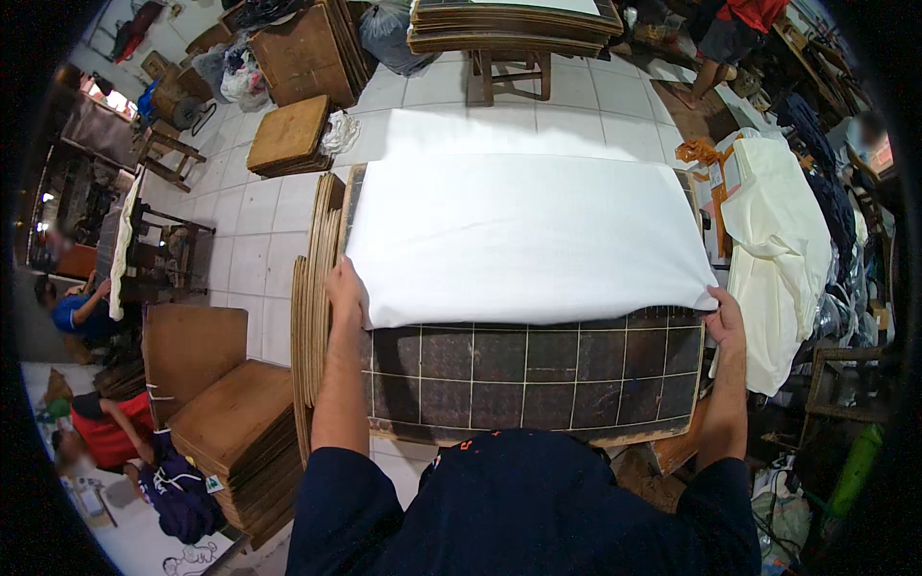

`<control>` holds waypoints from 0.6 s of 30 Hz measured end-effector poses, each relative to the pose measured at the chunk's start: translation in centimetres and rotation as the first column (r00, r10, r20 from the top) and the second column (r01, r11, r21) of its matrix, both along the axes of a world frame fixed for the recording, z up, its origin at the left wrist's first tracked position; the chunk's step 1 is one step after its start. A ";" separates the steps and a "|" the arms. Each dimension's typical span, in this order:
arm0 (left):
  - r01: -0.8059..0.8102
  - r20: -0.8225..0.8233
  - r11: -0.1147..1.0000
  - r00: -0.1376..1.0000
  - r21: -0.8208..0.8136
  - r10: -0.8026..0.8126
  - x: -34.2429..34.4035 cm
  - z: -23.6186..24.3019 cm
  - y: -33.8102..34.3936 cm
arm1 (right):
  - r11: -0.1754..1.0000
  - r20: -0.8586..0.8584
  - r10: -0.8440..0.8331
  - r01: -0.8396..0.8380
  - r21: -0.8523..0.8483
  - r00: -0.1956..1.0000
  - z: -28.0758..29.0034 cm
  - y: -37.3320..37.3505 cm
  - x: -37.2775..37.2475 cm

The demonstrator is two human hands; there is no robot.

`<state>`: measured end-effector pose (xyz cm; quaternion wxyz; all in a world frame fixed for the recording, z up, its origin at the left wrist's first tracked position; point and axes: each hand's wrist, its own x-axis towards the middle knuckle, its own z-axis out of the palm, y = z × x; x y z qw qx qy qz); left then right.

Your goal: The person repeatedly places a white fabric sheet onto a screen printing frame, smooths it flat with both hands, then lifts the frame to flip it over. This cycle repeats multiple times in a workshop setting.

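A wide white cloth [528, 235] covers the far part of a dark board [547, 370] marked with a pale grid. Its near edge droops slightly, and the gridded surface shows bare between that edge and my body. My left hand [345, 291] is closed on the cloth's near left corner, just past the board's left side. At the opposite corner, my right hand [726, 317] pinches the cloth beside the board's right edge. Faint creases cross the middle of the cloth, and its far edge hangs past the board.
Upright brown boards [315, 298] stand along the left side, near a stack of boards [245, 422]. Cream fabric [778, 250] lies heaped on the right. Ahead, more boards [514, 38] rest on a wooden stool [509, 75]. People in blue [77, 312] and red [110, 427] are at the left.
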<state>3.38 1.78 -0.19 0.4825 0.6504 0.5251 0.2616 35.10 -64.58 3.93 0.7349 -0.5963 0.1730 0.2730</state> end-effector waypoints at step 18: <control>0.050 -0.290 0.952 0.956 0.301 0.042 -6.7 -1.3 -5.6 | 0.473 0.384 0.511 0.122 -0.873 0.769 -2.2 -3.7 -1.9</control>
